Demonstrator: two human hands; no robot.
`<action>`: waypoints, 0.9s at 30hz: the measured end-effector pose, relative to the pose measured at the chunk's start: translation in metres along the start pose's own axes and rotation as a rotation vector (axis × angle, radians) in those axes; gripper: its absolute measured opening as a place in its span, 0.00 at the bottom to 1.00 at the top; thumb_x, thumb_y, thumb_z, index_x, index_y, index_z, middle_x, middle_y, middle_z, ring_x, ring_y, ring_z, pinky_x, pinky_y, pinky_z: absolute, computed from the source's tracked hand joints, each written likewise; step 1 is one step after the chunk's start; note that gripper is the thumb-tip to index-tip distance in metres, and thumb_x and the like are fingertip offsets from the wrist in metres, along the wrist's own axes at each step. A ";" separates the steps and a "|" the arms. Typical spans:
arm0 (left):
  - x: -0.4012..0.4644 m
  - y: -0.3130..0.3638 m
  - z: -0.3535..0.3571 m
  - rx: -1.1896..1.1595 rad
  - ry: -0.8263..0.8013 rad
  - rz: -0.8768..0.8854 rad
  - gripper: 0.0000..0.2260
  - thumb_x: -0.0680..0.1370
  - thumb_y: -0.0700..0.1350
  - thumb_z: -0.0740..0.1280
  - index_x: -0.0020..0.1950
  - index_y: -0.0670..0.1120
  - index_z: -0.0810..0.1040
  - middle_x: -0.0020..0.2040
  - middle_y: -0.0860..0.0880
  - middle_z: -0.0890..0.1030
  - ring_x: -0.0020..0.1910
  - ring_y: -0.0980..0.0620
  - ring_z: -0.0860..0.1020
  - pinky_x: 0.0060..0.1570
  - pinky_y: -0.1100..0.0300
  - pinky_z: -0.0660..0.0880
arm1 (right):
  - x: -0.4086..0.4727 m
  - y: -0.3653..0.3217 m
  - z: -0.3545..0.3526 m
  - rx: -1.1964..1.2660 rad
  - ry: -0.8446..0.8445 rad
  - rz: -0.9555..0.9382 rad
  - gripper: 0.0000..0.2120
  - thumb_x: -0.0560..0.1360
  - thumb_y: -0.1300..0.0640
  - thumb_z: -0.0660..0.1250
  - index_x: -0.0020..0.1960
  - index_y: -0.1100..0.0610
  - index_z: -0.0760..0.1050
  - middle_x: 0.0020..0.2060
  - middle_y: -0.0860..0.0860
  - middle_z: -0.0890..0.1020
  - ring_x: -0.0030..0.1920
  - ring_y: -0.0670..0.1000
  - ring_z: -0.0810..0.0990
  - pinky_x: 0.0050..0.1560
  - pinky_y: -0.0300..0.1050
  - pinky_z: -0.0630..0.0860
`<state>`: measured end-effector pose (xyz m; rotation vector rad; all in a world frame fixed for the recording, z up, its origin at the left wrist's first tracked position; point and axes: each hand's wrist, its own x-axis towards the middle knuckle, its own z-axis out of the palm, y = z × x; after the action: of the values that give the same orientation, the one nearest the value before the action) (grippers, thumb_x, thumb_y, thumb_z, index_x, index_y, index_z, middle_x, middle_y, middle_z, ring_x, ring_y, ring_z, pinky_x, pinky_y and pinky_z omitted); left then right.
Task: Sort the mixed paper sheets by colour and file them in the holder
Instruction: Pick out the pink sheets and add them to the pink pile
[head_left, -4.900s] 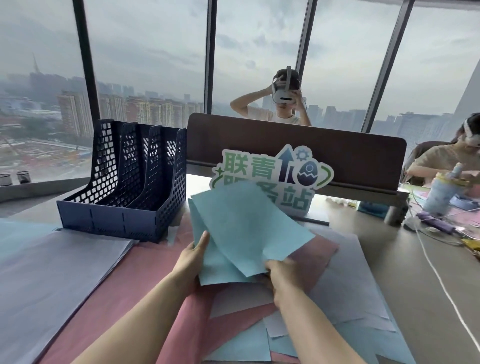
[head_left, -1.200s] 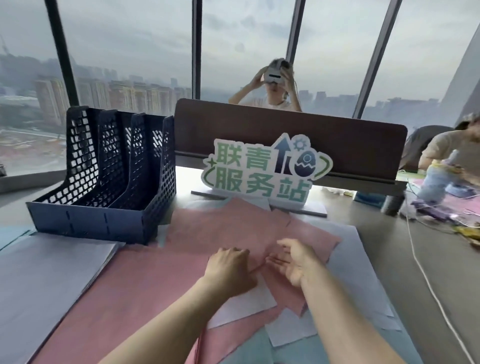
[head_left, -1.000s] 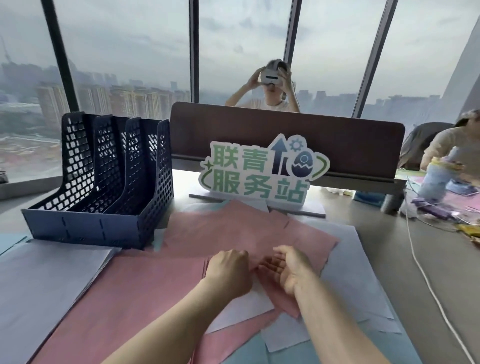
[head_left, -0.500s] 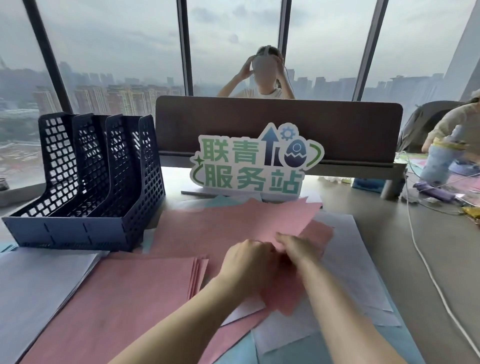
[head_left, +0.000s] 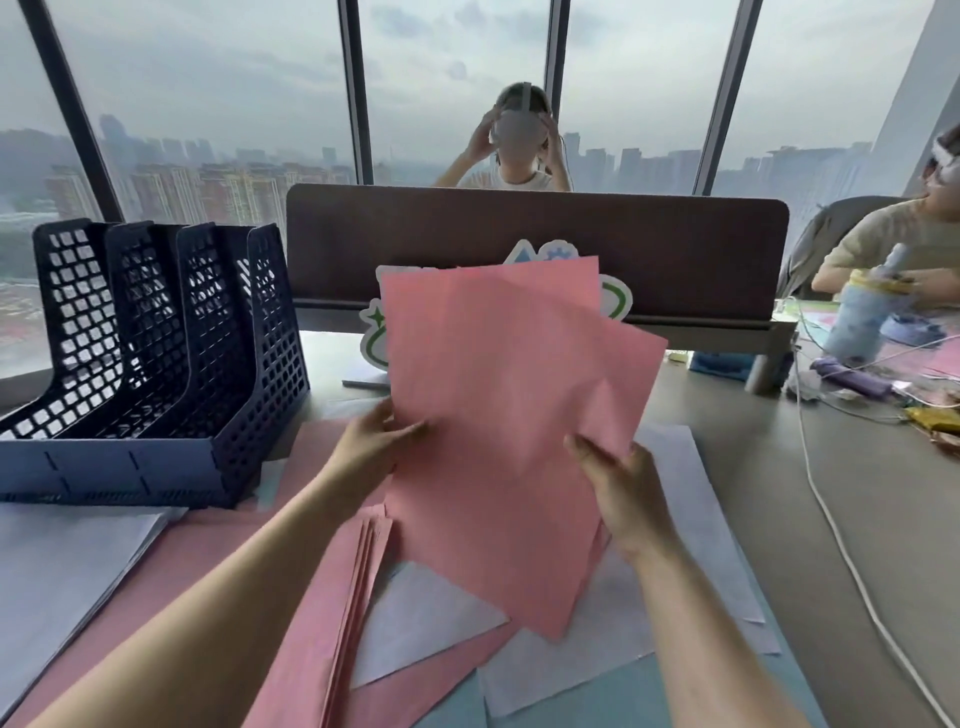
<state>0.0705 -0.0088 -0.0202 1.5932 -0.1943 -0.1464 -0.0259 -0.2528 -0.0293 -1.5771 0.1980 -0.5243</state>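
I hold a few pink sheets (head_left: 498, 395) up off the desk, fanned and nearly upright. My left hand (head_left: 371, 449) pinches their left edge, thumb on the front. My right hand (head_left: 623, 486) grips their lower right part, thumb in front. Below them lies a pink stack (head_left: 218, 561), with white sheets (head_left: 415, 613) and light blue sheets (head_left: 582, 696) mixed on the desk. The dark blue mesh file holder (head_left: 156, 364) stands at the left with its compartments showing no paper.
A white stack (head_left: 62, 561) lies at the near left. A green-and-white sign (head_left: 376, 338) stands behind the raised sheets, before a brown divider (head_left: 675, 260). White cables (head_left: 852, 561), a bottle and clutter sit at the right. One person sits behind the divider, another at the right.
The pink sheets were lying flat on the desk under my hands; now both hands have lifted them upright in front of the sign. The blue sheets held earlier are gone from my hands.
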 end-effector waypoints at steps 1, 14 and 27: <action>-0.004 0.002 0.003 -0.031 -0.019 0.026 0.24 0.68 0.41 0.78 0.62 0.40 0.78 0.52 0.40 0.85 0.42 0.50 0.84 0.39 0.59 0.80 | -0.003 -0.004 0.002 0.052 -0.010 -0.018 0.05 0.75 0.57 0.73 0.48 0.58 0.83 0.40 0.48 0.86 0.44 0.49 0.84 0.49 0.47 0.78; -0.026 0.028 0.038 -0.037 0.214 0.331 0.17 0.70 0.42 0.75 0.57 0.50 0.79 0.49 0.48 0.85 0.51 0.46 0.84 0.55 0.44 0.79 | -0.017 -0.046 0.027 -0.223 0.052 -0.324 0.24 0.79 0.53 0.67 0.73 0.50 0.64 0.61 0.36 0.74 0.57 0.36 0.76 0.54 0.28 0.68; -0.033 0.012 -0.005 0.009 0.321 0.130 0.05 0.76 0.39 0.70 0.41 0.46 0.81 0.32 0.56 0.82 0.31 0.58 0.78 0.35 0.63 0.77 | -0.015 0.000 0.026 -0.214 -0.037 -0.162 0.11 0.83 0.45 0.57 0.58 0.45 0.76 0.52 0.38 0.82 0.53 0.37 0.79 0.58 0.38 0.75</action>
<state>0.0395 0.0032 -0.0093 1.5838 -0.0481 0.2109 -0.0279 -0.2229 -0.0321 -1.8198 0.1010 -0.6156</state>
